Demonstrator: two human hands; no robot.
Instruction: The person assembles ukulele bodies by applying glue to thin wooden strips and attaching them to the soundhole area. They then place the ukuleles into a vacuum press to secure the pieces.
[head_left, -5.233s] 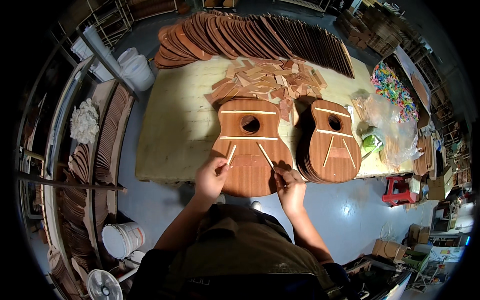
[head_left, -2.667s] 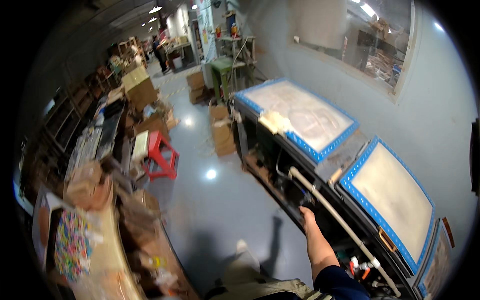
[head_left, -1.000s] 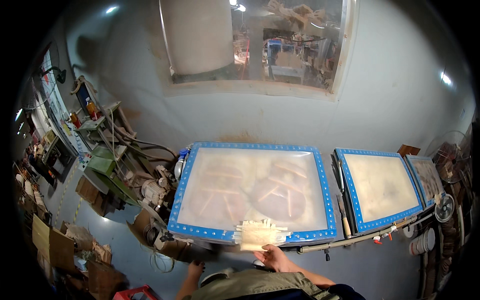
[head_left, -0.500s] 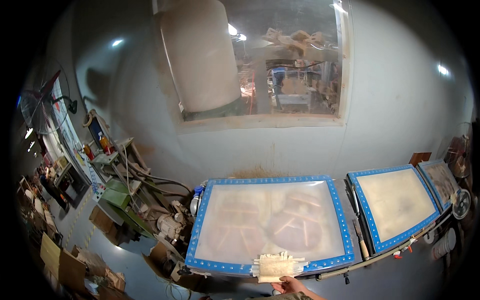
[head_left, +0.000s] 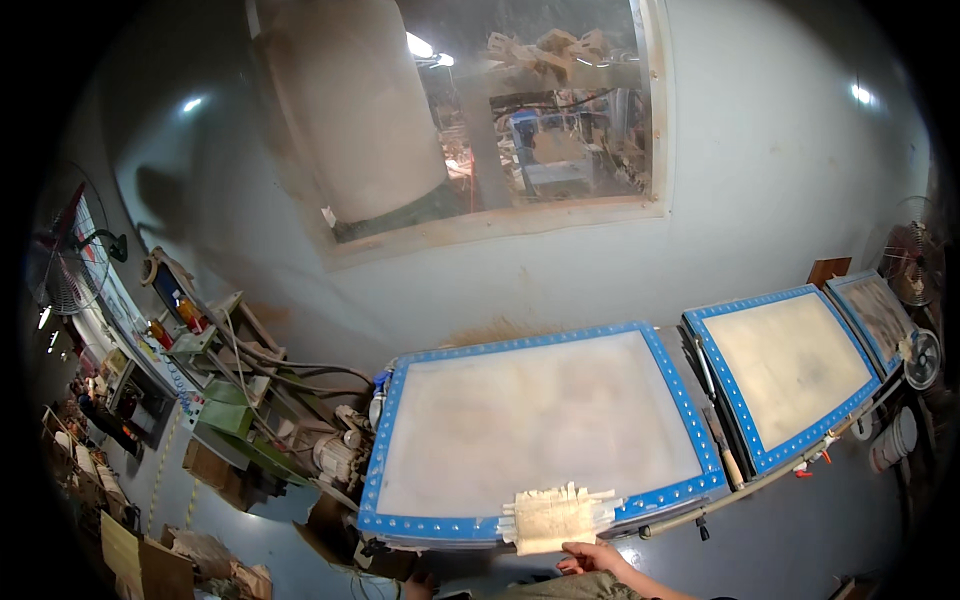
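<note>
My right hand [head_left: 592, 558] reaches in from the lower edge, its fingers closed at the lower right corner of a tan pad wrapped in tape strips [head_left: 553, 522]. The pad sits on the front rail of a blue studded frame [head_left: 440, 528]. Stretched inside the frame is a cloudy, translucent sheet [head_left: 530, 420]; faint pinkish-brown patches show through it. At the lower edge, left of the pad, a small dark skin-toned patch shows, perhaps my left hand [head_left: 420, 585]; its fingers cannot be made out.
A second blue frame with a yellowish sheet [head_left: 790, 365] stands to the right, a third frame [head_left: 872, 308] beyond it. A pipe [head_left: 740, 495] runs along the front. On the left are green machinery [head_left: 228, 408], a motor [head_left: 338, 453] and cardboard boxes [head_left: 150, 560]. A window [head_left: 560, 130] fills the wall ahead.
The sheet has turned hazier, and the brown shapes with light strips beneath it have faded from sight. The whole view has shifted and tilted slightly. My right hand stays at the pad's lower edge.
</note>
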